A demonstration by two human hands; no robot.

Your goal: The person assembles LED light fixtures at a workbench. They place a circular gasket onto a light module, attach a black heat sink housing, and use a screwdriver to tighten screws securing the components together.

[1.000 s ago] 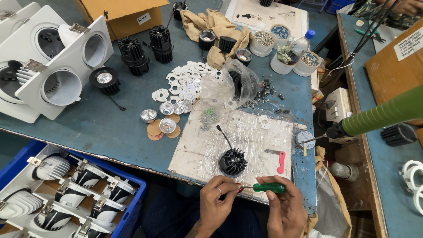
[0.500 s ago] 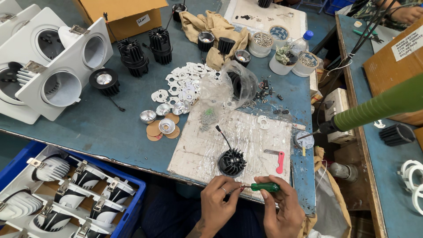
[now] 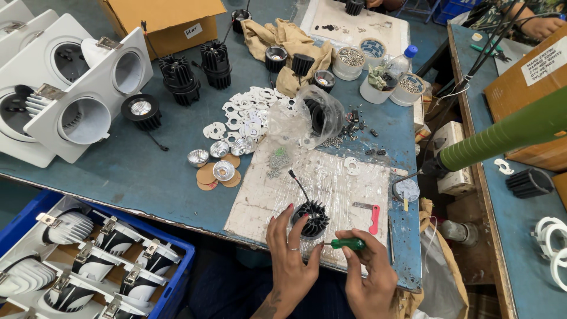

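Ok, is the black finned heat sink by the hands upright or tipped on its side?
Upright: the black finned heat sink sits flat on the work board, its round open top facing the camera, steadied by the left hand.
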